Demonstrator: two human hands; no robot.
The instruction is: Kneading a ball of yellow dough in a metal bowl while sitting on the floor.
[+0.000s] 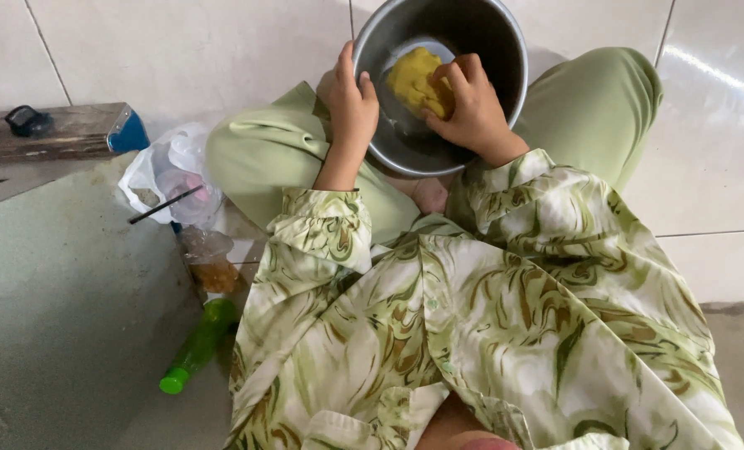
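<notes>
Kneading step in hand, by my read: right hand (472, 104) sits inside the steel bowl (505, 50), fingers curled down over a yellow dough lump (412, 79), pressing it against the bowl floor; thumb side toward the body, wrist bent down over the near rim, forearm coming out of a green-and-white patterned sleeve (547, 208); this hand is clamped on the dough, not lifted off it. Left hand (351, 104) grips the bowl's near-left rim, thumb inside, fingers outside, closed on the metal, steadying; forearm runs straight down to a rolled cuff; the two hands are apart, with part of the bowl's width between them. Bowl rests tilted between the crossed legs in pale green trousers (263, 158), on a white tiled floor (180, 50). Dough lies at the bowl's far-left inside, under and just left of the right fingers; looks soft, one mass, surface rough. Judgement: next move calls for a push or fold with the right palm while the left holds the rim firm so the bowl does not skid.

Left of the left hand, well apart: crumpled plastic bag (167, 171) with a dark straw (163, 204); nearer the body, a green bottle (195, 348) lying on its side; farther left, a wooden board (63, 133) with a small black item on it, too small to tell.
</notes>
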